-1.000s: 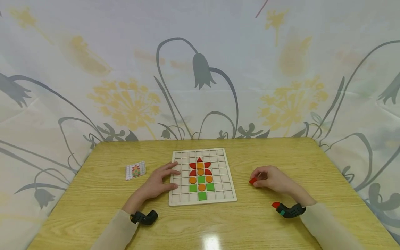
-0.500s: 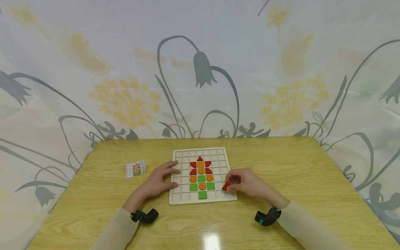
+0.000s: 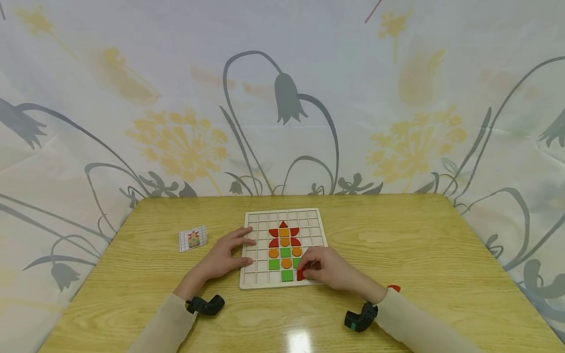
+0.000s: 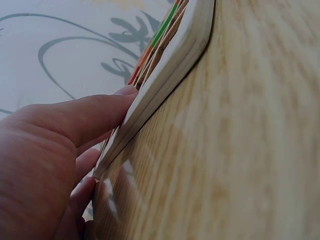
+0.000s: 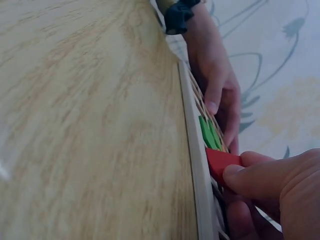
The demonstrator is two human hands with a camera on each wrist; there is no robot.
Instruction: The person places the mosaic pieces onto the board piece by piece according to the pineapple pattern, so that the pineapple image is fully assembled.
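Observation:
A white grid board (image 3: pixel 260 215) lies on the table, with red, orange and green tiles forming a figure down its middle. My left hand (image 3: pixel 224 254) rests on the board's left edge, its fingers spread and fairly straight. In the left wrist view the thumb (image 4: pixel 107 112) touches the board's rim. My right hand (image 3: pixel 328 267) pinches a red tile (image 5: pixel 221 164) between thumb and fingers. That tile is at the front row of the board, just right of the lowest green square (image 3: pixel 287 276). The right fingers partly cover the green square above it.
A small pattern card (image 3: pixel 192 239) with a similar coloured figure lies left of the board. Another red piece (image 3: pixel 394 288) shows on the table behind the right sleeve. The wooden table (image 3: pixel 397 220) ends at a flower-printed cloth (image 3: pixel 282 157).
My right hand has moved left from the bare table onto the board, carrying the red tile to the front row. My left hand has stayed at the board's left edge.

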